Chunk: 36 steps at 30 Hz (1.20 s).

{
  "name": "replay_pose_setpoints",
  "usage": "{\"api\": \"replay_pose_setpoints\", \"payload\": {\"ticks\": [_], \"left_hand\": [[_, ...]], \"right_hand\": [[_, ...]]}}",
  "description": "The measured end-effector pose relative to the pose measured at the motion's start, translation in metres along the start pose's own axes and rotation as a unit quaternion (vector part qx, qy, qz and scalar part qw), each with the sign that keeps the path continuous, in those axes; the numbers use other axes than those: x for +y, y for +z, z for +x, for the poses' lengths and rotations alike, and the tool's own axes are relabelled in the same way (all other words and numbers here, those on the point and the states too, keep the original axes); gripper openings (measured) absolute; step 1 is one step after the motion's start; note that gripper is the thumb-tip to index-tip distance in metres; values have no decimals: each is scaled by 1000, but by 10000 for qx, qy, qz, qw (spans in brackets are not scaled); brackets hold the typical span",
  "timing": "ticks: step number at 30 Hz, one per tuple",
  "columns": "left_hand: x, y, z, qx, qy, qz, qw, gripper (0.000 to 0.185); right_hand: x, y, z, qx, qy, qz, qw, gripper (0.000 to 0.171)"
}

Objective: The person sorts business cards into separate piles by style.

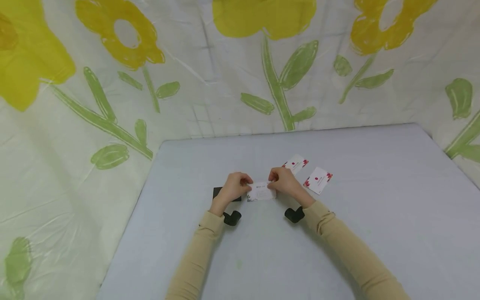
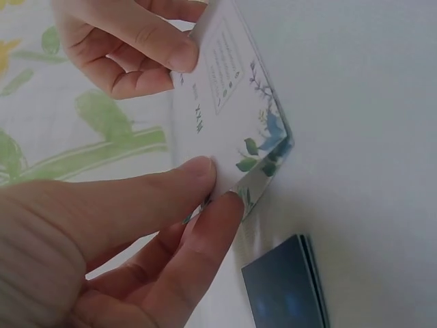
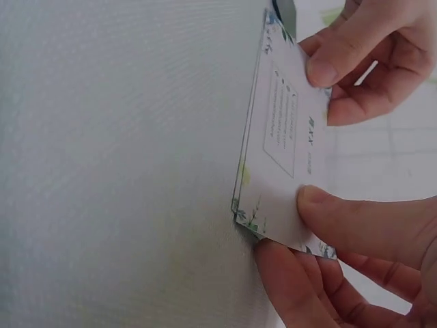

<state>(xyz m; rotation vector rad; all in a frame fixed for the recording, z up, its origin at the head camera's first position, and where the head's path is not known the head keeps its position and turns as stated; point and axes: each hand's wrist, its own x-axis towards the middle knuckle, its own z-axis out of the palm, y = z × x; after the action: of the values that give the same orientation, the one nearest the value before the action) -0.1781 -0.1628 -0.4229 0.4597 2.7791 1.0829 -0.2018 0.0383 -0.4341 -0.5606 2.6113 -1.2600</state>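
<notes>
Both hands hold a small stack of white business cards (image 1: 261, 193) between them, just over the table. Printed text, blue flowers and green leaves show on the top card. My left hand (image 1: 234, 186) pinches one end, its thumb on the face and fingers underneath in the left wrist view. At the opposite end my right hand (image 1: 283, 181) grips the cards the same way. In the right wrist view the card edges (image 3: 247, 150) are slightly spread, with a second layer beneath the top one. A flat black case (image 2: 285, 283) lies by the left hand, partly hidden by it in the head view.
Two white cards with red flowers lie beyond and right of the right hand: one card (image 1: 297, 163) is partly covered by it, the other card (image 1: 318, 180) fully visible. A pale cloth covers the table (image 1: 262, 258). Behind hangs a flower-painted curtain (image 1: 225, 83).
</notes>
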Motion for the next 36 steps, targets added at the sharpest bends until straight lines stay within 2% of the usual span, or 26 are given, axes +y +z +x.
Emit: {"api": "replay_pose_setpoints", "payload": {"ticks": [6,14,23,26,30,33,36], "left_hand": [[0,5,-1,98,105,217,9997,12],[1,11,-3,162,119,540,9983,12],[5,14,-4,158,120,899,9958,7],[7,14,-6,129,77,950,9954,6],[13,15,-7,209,55,1089,9938,11],[28,20,-5,329,140,1054,9938,19],[51,31,3,360,319,997,9939,25]], "right_hand": [[-1,4,1,86,-116,-567,9983,14],[-6,6,0,-53,190,-1431,9895,14],[-7,6,-2,-115,201,-1740,9845,10],[-7,3,-5,-165,231,-1623,9863,9],[-4,-16,-9,-25,51,-1163,9932,16],[5,-51,-15,246,-145,-793,9964,19],[19,-90,-22,487,-149,-778,9957,20]]}}
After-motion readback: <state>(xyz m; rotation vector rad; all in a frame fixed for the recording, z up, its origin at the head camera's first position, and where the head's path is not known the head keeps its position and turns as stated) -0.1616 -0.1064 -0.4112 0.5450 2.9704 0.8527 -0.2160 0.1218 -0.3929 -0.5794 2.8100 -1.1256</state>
